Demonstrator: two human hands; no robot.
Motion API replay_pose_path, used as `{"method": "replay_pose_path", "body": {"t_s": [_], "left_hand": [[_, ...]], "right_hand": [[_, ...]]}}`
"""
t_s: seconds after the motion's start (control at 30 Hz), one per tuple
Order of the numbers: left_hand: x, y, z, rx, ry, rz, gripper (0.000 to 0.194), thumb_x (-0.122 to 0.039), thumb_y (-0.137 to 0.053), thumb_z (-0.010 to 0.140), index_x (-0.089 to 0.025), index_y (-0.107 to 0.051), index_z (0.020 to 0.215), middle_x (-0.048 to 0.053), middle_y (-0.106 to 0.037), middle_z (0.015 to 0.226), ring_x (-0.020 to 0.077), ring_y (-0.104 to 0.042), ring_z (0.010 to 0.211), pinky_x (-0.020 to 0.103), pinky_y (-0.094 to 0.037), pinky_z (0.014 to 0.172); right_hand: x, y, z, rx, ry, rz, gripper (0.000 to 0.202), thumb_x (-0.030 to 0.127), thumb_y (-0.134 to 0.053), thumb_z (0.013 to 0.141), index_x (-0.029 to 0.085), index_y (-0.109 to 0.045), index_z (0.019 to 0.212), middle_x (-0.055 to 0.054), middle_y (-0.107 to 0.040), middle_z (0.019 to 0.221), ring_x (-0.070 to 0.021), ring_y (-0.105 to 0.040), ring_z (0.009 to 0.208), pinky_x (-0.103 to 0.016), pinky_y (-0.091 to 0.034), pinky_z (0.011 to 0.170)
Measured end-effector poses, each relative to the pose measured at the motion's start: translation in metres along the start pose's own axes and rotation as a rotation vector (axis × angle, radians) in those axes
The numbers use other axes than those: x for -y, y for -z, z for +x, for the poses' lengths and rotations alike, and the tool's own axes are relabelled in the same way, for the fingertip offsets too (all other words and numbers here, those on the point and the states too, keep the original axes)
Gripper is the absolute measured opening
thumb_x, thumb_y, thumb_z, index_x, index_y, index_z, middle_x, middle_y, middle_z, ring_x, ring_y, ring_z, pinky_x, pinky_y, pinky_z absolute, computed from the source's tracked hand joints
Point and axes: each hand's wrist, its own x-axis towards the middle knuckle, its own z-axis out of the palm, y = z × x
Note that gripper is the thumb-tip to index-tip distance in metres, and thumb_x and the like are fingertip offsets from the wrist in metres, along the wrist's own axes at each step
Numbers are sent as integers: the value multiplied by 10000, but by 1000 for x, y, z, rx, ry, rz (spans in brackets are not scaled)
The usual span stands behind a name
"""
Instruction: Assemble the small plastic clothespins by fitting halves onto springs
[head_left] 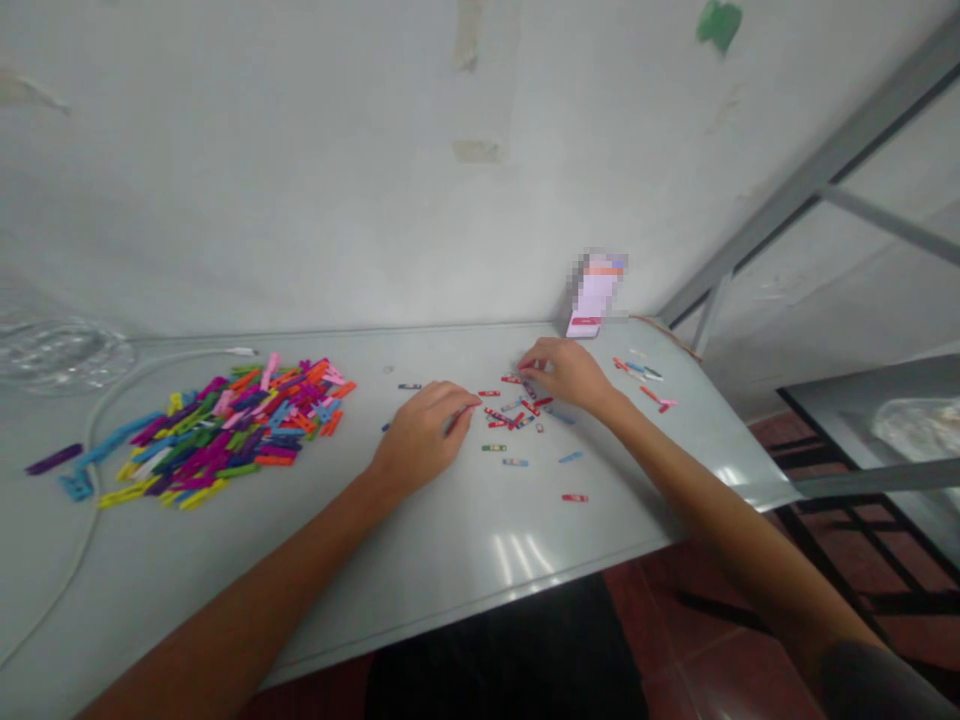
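Observation:
My left hand (424, 432) is just above the table, its fingers curled and the fingertips close to the thumb. A bit of red shows at the fingertips, too small to name. At the far edge of a loose cluster of small, flat printed pieces (517, 413), mostly red, blue and white, my right hand (564, 372) has its fingers pinched together. What it grips, if anything, is hidden. Nearer to me lie a green piece (494, 448), a light blue one (515, 462) and a red one (575, 498). A dark piece (409, 386) lies beyond my left hand.
A large heap of colourful small clothespins (225, 430) covers the table's left side, beside a white cable (94, 430). Clear plastic (64, 350) sits at the far left. A phone (595, 298) leans against the wall. Several coloured pieces (637, 370) lie right, near a metal frame (810, 190).

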Motion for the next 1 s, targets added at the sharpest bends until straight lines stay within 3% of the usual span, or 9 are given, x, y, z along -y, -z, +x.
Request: {"method": "replay_pose_path", "body": {"t_s": [0.13,0.27,0.37,0.57,0.77,0.9,1.0], "left_hand": [[-12,5,3,-37,66,-116,206,-234,-640,1067,-222,-842,1107,107,-856,1107,248,-780,944,429,-635,963],[-31,8,4,-5,343,-509,249,-343,-779,1002,-205,-842,1199,90,-858,1013,222,-805,870,340,-672,804],[-41,7,4,38,477,-789,327,-397,-868,940,-174,-840,1178,99,-865,981,219,-813,824,313,-682,718],[-40,6,4,98,526,-886,261,-366,-948,868,-175,-866,1026,85,-874,919,194,-816,741,304,-702,721],[-32,3,2,130,574,-946,267,-299,-996,780,-180,-897,997,71,-893,939,227,-866,851,353,-727,898],[-33,1,1,136,599,-936,212,-306,-971,806,-194,-905,974,61,-889,891,212,-867,816,303,-725,836],[-35,2,3,99,605,-925,208,-314,-961,822,-201,-898,986,58,-884,875,209,-864,795,290,-725,790]], "right_hand": [[8,5,-22,-84,8,166,106,277,-822,1020,198,-889,1044,-57,-859,984,-171,-751,817,-286,-569,771],[40,1,-54,-261,145,548,96,310,-868,996,215,-878,1008,-50,-856,968,-172,-766,836,-293,-577,739],[66,-10,-72,-344,261,547,41,256,-826,1031,236,-861,1026,-49,-860,973,-179,-774,855,-336,-618,805],[88,-32,-81,-540,362,363,51,209,-795,1049,227,-817,1006,-60,-834,928,-205,-784,863,-359,-641,794],[82,-28,-86,-483,285,369,69,255,-843,1028,228,-812,1083,-58,-843,979,-212,-791,915,-369,-648,857],[64,-13,-97,-414,206,373,205,362,-885,1000,256,-815,1160,-58,-865,1054,-226,-795,914,-392,-653,872],[46,0,-106,-357,75,247,167,380,-818,1049,252,-823,1156,-64,-851,1054,-232,-781,906,-397,-638,875]]}}
